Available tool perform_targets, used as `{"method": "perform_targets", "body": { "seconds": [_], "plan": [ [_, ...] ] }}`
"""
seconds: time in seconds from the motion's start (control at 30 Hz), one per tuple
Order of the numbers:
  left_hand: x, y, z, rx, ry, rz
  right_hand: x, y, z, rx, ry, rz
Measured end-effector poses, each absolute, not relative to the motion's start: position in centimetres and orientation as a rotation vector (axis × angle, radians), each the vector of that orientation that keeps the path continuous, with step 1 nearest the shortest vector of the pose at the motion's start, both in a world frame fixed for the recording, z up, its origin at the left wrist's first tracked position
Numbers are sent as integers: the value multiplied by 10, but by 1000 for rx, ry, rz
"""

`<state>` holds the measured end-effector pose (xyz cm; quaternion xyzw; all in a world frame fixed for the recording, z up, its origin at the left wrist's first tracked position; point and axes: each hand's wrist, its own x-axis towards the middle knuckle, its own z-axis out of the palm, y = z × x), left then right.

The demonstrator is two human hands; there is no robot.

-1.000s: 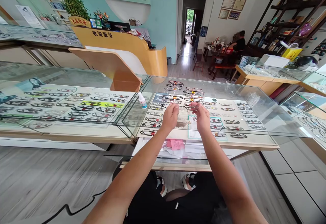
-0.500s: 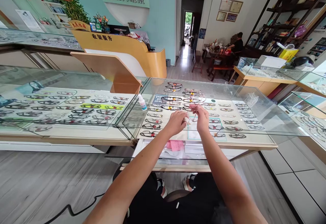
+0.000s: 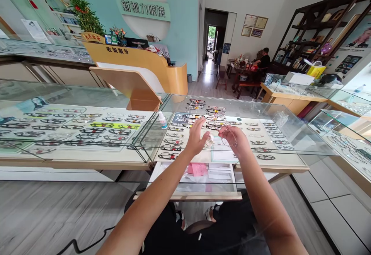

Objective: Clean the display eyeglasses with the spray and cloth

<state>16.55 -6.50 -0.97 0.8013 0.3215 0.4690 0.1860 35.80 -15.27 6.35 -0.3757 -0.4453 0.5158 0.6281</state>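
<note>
My right hand (image 3: 238, 139) is closed around a thin-rimmed pair of eyeglasses (image 3: 231, 138), above the glass top of a display counter (image 3: 278, 110). One round rim shows beside the fingers; the rest is partly hidden. My left hand (image 3: 197, 137) is just to the left, fingers stretched forward and thumb apart, with nothing gripped in it. Between the hands is a small whitish thing (image 3: 210, 140) that I cannot make out. A white bottle (image 3: 162, 120) with a blue-green label stands upright on the glass, left of my left hand.
Rows of eyeglasses (image 3: 171, 147) lie under the glass. Below the counter's front edge, an open drawer (image 3: 188, 197) holds pink and white papers. A tilted wooden panel (image 3: 127, 79) stands at the back left. A person (image 3: 263, 58) sits at a table far behind.
My hands have moved apart. The left fingers have opened and straightened, while the right hand has shifted right and turned with the eyeglasses. The view has shifted slightly.
</note>
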Motion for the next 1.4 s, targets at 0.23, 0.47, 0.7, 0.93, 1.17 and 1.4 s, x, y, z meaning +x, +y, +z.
{"method": "perform_targets", "body": {
  "seconds": [0.23,0.47,0.7,0.93,1.17,1.4],
  "plan": [
    [138,-109,65,2294,704,1341,371,-161,85,-867,-1210,1598],
    [116,-143,100,2160,763,1299,360,-163,122,-795,-1467,1714],
    [98,-161,130,2073,762,1358,351,-173,163,-783,-1678,1660],
    [92,-167,168,2147,716,1601,354,-191,211,-1053,-1612,1003],
    [92,-160,204,2058,672,1932,350,-216,225,-848,-1487,282],
    [109,-162,230,2068,697,2076,330,-213,213,-824,-1495,7]
  ]
}}
